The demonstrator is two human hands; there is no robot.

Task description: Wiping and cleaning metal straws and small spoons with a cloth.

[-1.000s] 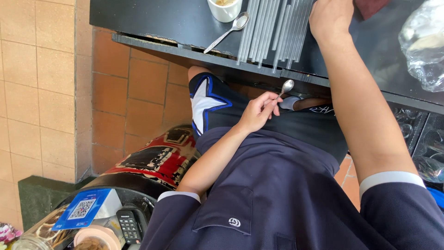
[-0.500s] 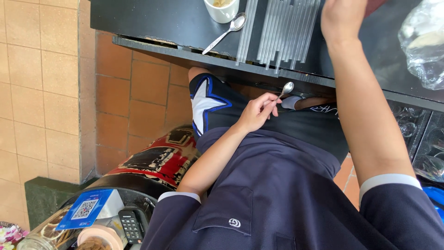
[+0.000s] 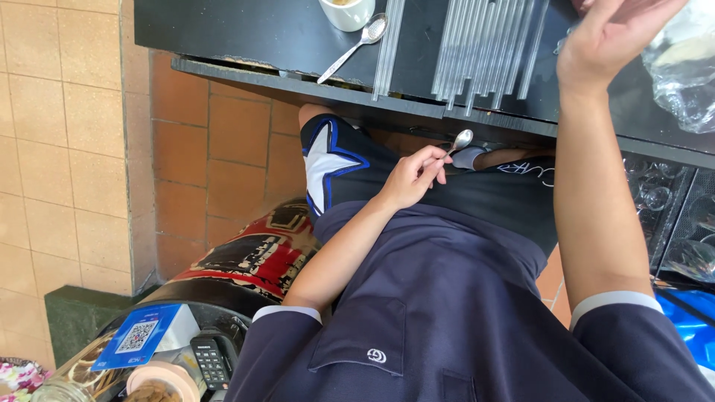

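Observation:
My left hand [image 3: 412, 177] is held in front of my lap, below the edge of the black counter [image 3: 261, 33], and pinches a small metal spoon [image 3: 460, 140] by its handle, bowl pointing up. My right hand [image 3: 611, 37] is raised over the counter with fingers apart and its fingertips cut off by the top edge. It hovers between a row of clear straws [image 3: 484, 52] and a crumpled clear plastic bag [image 3: 685, 67]. A larger spoon [image 3: 356, 46] lies on the counter next to a white cup [image 3: 347, 11].
Glasses [image 3: 670, 216] stand on a shelf under the counter at the right. At lower left are a card terminal [image 3: 212, 361], a blue sign with a code [image 3: 138, 335] and a red-and-black patterned object [image 3: 253, 253]. The tiled floor [image 3: 67, 149] is at the left.
My right hand has lifted off the straws and moved right toward the plastic bag, opening its fingers. My left hand still holds the small spoon in the same place.

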